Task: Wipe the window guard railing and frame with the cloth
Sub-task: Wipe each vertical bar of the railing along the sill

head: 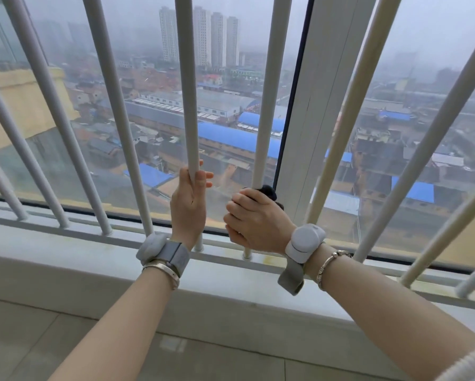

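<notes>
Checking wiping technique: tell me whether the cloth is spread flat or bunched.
Bunched. The cloth shows only as a dark wad above the right hand, which grips it round a bar.

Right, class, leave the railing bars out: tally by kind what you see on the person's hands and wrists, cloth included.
Hands: 2 (left hand, right hand)
Grey wrist devices: 2
Bracelets: 2
Dark cloth: 1
Total: 7
</notes>
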